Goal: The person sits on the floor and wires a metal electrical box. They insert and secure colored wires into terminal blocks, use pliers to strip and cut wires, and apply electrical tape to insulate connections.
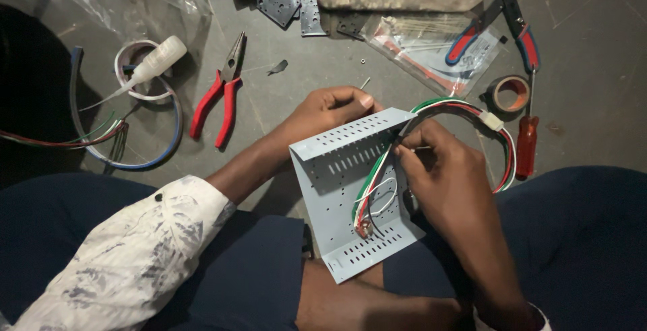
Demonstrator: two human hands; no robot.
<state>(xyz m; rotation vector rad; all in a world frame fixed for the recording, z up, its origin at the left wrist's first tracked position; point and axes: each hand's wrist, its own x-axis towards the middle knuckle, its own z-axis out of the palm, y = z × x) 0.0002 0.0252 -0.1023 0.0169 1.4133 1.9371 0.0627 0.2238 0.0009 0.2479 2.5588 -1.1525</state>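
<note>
Holding the grey metal panel is the job of the left hand, which curls over the panel's top back edge and grips it. The panel rests on the person's lap, between the knees, above the grey floor.

The right hand pinches the bundle of red, green and white wires near the panel's top right corner, finger and thumb closed on them.

To do this well, I think the left hand should keep the panel steady so it does not tip. The right hand should pull the wires gently, so they do not snag on the slots or bend sharply.

The panel is tilted. Its long side runs from the top near the left hand down toward the person's body. The folded edges face up. The wires lie along that same line, from the low end up to the corner, then loop out to the right to a small white plug.

Red pliers and a red screwdriver lie untouched on the floor.
</note>
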